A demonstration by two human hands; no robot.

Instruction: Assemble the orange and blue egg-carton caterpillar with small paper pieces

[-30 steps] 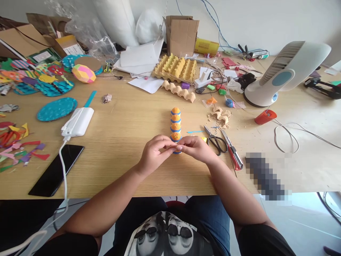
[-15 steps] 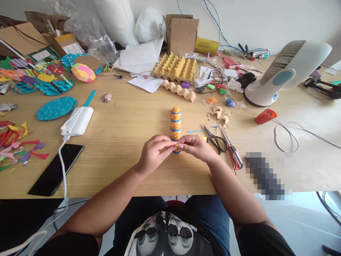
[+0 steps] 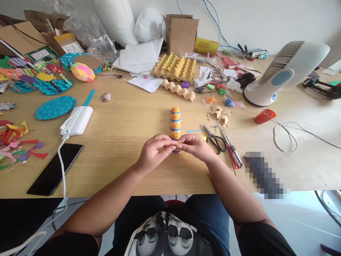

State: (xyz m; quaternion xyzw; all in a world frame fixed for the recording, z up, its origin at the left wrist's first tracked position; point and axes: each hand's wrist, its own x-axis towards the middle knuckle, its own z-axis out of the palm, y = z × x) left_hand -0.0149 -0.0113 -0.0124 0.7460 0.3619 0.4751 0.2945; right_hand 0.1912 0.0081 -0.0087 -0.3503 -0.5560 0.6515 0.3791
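My left hand (image 3: 155,151) and my right hand (image 3: 196,146) meet at their fingertips over the near end of a row of domed cups (image 3: 175,118). The cups are orange on top with blue and white edging, like a strip of painted egg carton. Between the pinched fingertips of both hands is a small yellow piece (image 3: 177,144), mostly hidden, soft clay by its look. Small yellow marks sit on the cup just beyond my fingers. The nearest cup is partly covered by my hands.
Scissors (image 3: 217,140), a red utility knife (image 3: 231,149) and a thin blue tool (image 3: 195,131) lie to the right. Farther back are egg-carton pieces (image 3: 178,90), clay lumps and a white fan (image 3: 282,76). Left are a power bank (image 3: 80,121), a phone (image 3: 55,169) and paper scraps.
Both hands stay almost in place, with the fingertips shifting slightly around the yellow piece, of which less shows now. The whole view has moved very slightly.
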